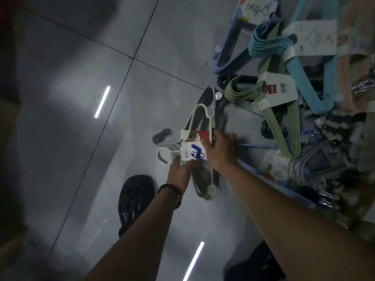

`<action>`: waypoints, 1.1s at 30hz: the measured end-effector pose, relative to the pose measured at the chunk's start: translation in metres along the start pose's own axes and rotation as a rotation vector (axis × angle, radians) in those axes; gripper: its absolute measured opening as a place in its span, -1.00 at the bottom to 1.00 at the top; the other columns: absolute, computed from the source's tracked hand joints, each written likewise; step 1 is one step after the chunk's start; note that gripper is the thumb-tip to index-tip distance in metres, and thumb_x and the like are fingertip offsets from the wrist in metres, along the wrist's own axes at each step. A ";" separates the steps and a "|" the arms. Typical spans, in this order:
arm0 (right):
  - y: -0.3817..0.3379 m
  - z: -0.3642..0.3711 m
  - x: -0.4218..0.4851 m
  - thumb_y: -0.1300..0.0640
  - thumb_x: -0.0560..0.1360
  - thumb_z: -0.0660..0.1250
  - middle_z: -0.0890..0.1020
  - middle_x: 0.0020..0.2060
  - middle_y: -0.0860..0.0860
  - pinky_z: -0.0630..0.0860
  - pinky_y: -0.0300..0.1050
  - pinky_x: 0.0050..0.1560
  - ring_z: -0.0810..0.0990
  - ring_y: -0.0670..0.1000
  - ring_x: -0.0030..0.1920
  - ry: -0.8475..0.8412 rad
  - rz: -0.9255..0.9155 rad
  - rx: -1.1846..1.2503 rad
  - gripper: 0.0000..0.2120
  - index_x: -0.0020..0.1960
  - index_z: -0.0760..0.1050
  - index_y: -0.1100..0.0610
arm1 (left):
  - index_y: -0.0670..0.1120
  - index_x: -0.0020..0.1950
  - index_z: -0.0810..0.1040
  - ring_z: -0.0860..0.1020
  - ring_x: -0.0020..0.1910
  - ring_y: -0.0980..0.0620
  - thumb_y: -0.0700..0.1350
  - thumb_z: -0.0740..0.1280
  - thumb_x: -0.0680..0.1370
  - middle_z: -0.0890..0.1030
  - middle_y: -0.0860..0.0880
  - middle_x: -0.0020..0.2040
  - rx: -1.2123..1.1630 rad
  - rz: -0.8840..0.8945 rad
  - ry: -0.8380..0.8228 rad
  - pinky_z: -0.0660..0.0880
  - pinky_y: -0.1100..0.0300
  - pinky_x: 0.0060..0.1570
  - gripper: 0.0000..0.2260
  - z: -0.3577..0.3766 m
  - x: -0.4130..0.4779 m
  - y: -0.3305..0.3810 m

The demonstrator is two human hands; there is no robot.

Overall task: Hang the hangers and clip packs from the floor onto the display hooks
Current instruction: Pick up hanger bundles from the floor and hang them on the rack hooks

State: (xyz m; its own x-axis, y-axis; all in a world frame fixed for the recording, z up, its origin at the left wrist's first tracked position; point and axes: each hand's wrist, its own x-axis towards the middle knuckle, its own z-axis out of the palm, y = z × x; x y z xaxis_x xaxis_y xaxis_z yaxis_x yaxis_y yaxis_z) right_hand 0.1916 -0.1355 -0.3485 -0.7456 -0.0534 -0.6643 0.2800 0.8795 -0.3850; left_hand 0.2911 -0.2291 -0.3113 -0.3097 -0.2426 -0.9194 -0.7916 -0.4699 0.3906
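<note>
A pack of white and dark hangers (pixel 199 118) with a white label card bearing a blue mark (pixel 192 154) lies low over the grey tiled floor (pixel 81 98). My left hand (pixel 180 171) grips the pack at the card's lower edge, near its white hook (pixel 162 157). My right hand (pixel 221 151) holds the same pack from the right, fingers closed over the card and hanger neck. To the right lies a heap of more packs: green hangers (pixel 284 126), teal hangers (pixel 269 43), blue hangers (pixel 229 57) and grey hangers (pixel 308 165).
A small clear pack with dark clips (pixel 162 135) lies on the floor left of the held pack. My black shoes show at bottom left (pixel 136 201) and bottom right (pixel 257 266). Ceiling lights reflect in the tiles. No display hooks are in view.
</note>
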 end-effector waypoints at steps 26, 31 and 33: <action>-0.045 -0.068 -0.073 -0.09 0.40 0.50 0.48 0.26 0.13 0.47 -0.07 0.04 0.51 0.14 0.19 -0.022 0.070 0.393 -0.29 0.43 0.35 0.16 | -0.01 0.02 0.67 0.69 -0.03 -0.02 -0.07 0.62 0.28 0.74 -0.05 0.00 0.301 0.161 0.119 0.63 0.02 0.03 -0.66 -0.039 -0.082 0.075; -0.107 -0.221 -0.156 -0.45 0.22 0.42 0.06 0.59 0.15 0.11 0.30 0.49 0.07 0.23 0.57 0.162 -0.561 -0.345 0.19 0.67 0.01 -0.02 | 0.03 0.04 0.65 0.72 -0.07 0.00 -0.09 0.55 0.24 0.75 -0.07 -0.01 0.616 0.360 -0.115 0.69 -0.01 -0.05 -0.62 -0.050 -0.199 0.178; -0.138 -0.290 -0.186 -0.54 0.17 0.43 0.06 0.64 0.10 -0.01 0.32 0.58 0.01 0.19 0.64 -0.058 -0.590 -0.481 0.27 0.68 -0.01 -0.05 | 0.01 0.10 0.66 0.70 -0.04 0.02 -0.09 0.56 0.26 0.74 -0.08 0.03 0.772 0.426 -0.179 0.69 0.06 -0.05 -0.58 -0.040 -0.255 0.226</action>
State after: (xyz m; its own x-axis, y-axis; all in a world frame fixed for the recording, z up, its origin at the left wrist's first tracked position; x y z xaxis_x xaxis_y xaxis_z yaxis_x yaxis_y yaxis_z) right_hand 0.1160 -0.1102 0.0137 -0.6532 -0.5916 -0.4725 -0.4591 0.8057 -0.3742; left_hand 0.2119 -0.3071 0.0132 -0.6839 -0.0993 -0.7228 -0.7047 0.3465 0.6192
